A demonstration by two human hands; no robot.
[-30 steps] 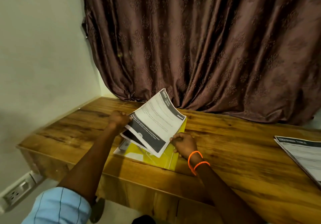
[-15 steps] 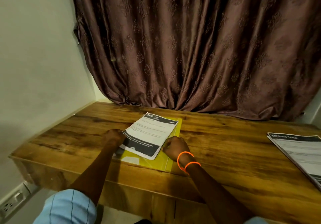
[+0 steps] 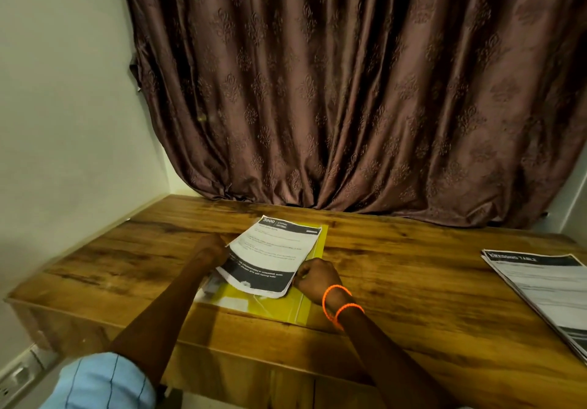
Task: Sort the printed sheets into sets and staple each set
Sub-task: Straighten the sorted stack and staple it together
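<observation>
Closest in, the right hand (orange bands on the wrist) has its fingers curled at the near right corner of the stack of printed sheets, looks like pinching it. The left hand sits at the stack's left edge, but it's blurry, so I can't tell whether it's gripping the paper or just resting against it. The stack lies flat on a yellow folder, mid-table, a bit left of centre. There's something small and pale tucked under the left side near the folder; can't make it out.

My read: this is squaring up a set before stapling. To do it well, keep both hands on opposite edges, nudge the sheets flush, then hold one corner down so nothing fans out when the stapler comes in.

Further right, a second pile of sheets sits well apart near the table edge. Brown curtain hangs behind everything.
</observation>
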